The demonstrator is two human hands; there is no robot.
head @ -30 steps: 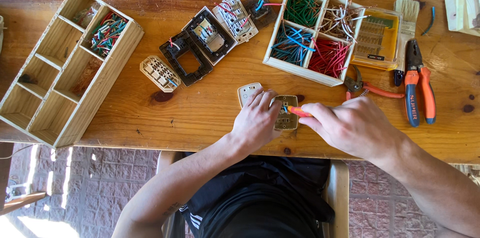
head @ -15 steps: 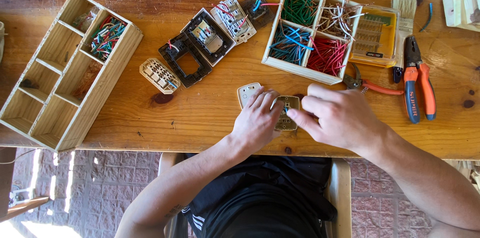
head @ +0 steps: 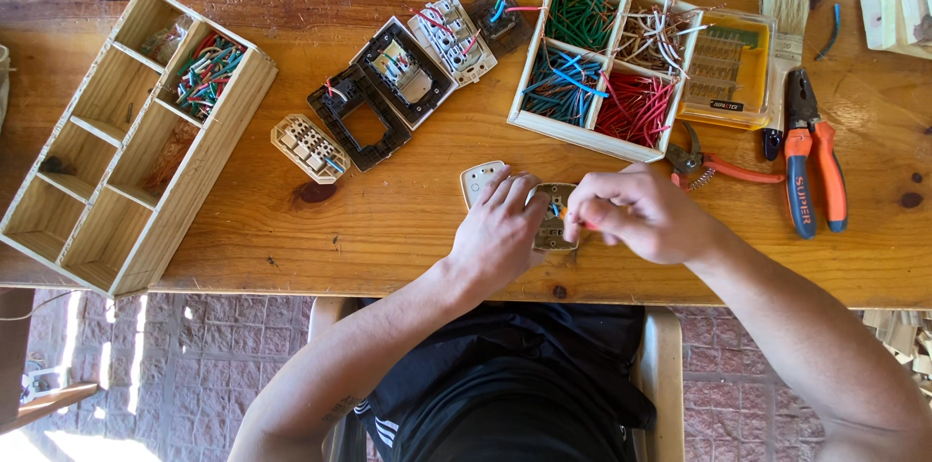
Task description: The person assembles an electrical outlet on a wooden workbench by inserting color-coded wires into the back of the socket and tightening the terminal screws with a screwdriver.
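beige switch module [head: 553, 219] | flat on wooden table near front edge, wire terminals up, partly covered by fingers | orange-handled tool [head: 582, 225] | tip on module, mostly hidden in hand

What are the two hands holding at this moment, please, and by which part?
The left hand presses a small beige switch module on the table, fingers on its left edge. The right hand pinches a thin orange tool over it; its grip point is hidden.

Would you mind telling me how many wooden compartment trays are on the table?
2: a long tray at the left, a square four-compartment tray of sorted wires behind the hands.
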